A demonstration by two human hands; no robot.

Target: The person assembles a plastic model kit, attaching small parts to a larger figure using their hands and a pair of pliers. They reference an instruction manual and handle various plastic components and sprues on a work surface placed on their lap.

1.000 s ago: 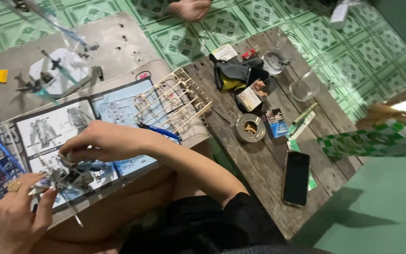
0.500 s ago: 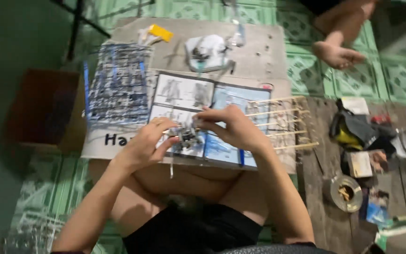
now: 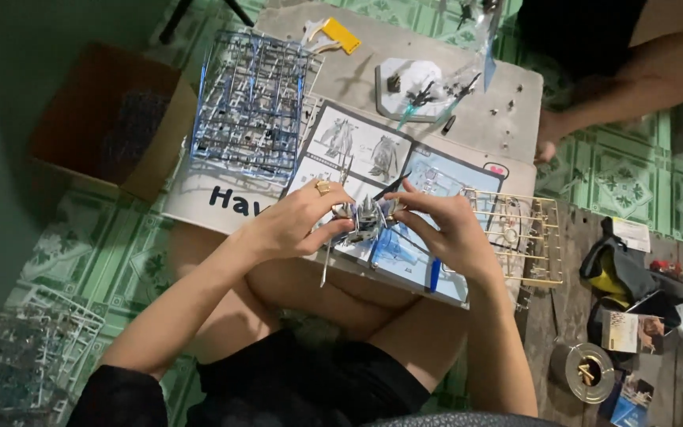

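Seated cross-legged on a green tiled floor, a person holds a small grey model figure (image 3: 365, 221) between both hands over an open instruction booklet (image 3: 373, 150). The left hand (image 3: 298, 221), wearing a ring, keeps a clenched grip on the figure's one side; the right hand (image 3: 444, 225) pinches the other. A blue parts frame (image 3: 250, 103) and a gold parts frame (image 3: 523, 237) lie beside the booklet.
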